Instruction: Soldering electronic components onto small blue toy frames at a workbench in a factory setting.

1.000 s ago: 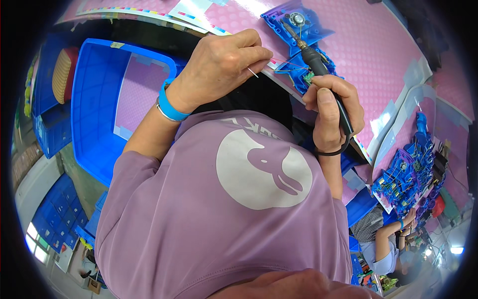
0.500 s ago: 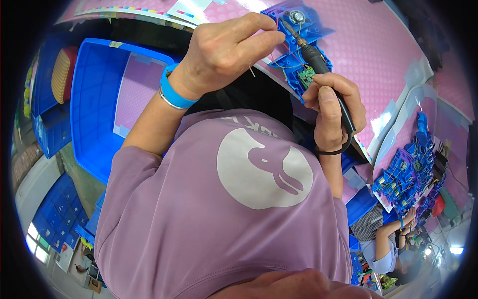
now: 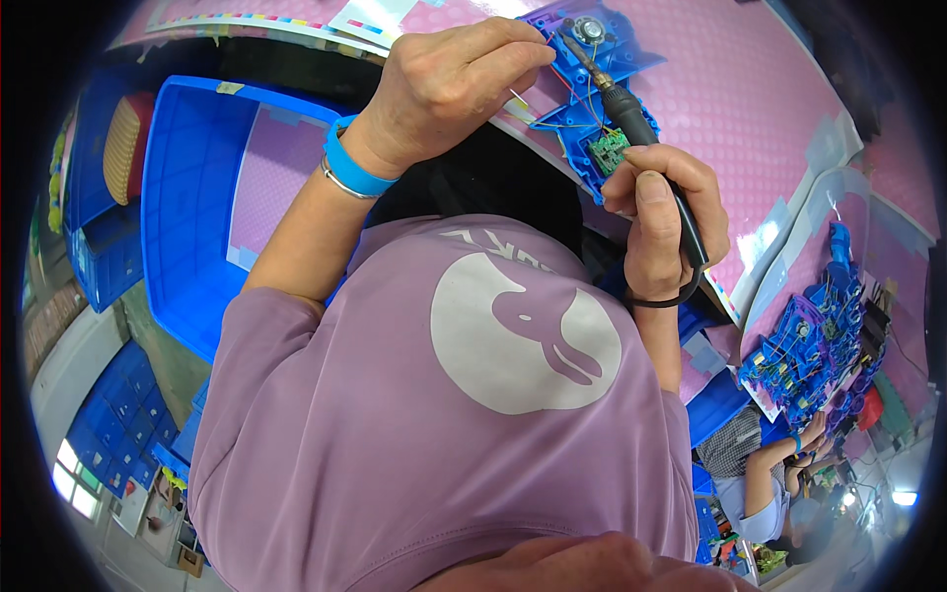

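Pink dotted worktop (image 3: 735,118) spreads beyond right fingers (image 3: 655,207) curled round a soldering iron (image 3: 628,113); left fingers (image 3: 505,65) pinch thin wire (image 3: 519,98), blue crate (image 3: 185,197) to their left.

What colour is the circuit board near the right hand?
Green; the circuit board shows in the head view.

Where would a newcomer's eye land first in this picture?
First, the broad mauve shirt with its round white print, in the middle. Upper right, the right hand holds a slim black soldering iron, its metal tip over a blue plastic housing. To its left, the left hand, in a bright blue wristband, pinches a thin wire.
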### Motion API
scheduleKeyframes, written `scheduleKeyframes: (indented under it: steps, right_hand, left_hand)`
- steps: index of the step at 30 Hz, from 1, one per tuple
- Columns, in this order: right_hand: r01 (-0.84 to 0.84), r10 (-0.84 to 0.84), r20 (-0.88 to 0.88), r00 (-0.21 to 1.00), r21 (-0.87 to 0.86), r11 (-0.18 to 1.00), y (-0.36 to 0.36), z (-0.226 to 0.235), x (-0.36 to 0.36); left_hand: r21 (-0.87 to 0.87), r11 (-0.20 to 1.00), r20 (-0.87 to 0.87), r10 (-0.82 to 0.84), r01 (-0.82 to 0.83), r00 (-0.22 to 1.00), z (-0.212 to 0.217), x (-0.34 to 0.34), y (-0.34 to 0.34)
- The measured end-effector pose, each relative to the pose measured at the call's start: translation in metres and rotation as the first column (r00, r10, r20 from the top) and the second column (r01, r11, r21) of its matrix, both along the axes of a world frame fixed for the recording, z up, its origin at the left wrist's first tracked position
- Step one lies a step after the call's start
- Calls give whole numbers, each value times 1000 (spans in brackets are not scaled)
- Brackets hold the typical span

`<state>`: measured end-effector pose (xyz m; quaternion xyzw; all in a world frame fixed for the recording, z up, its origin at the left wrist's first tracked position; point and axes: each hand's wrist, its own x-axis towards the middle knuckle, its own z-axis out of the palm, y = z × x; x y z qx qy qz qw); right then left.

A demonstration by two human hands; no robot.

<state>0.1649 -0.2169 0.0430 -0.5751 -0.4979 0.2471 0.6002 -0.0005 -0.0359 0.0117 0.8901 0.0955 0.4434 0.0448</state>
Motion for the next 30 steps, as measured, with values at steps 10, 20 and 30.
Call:
scheduleKeyframes:
  steps: [10, 20, 30]
  right_hand:
    - [19, -18, -20, 1000, 31, 999, 4, 0, -1]
    - [17, -17, -4, 1000, -5, 1000, -1, 2, -1]
    - [14, -14, -4, 1000, 14, 1000, -1, 2, -2]
  left_hand:
    - [-42, 999, -12, -14, 14, 1000, 0, -3, -1]
    - [-44, 999, -25, 2, -3, 1000, 0, -3, -2]
    - [172, 971, 373, -223, 169, 901, -32, 18, 21]
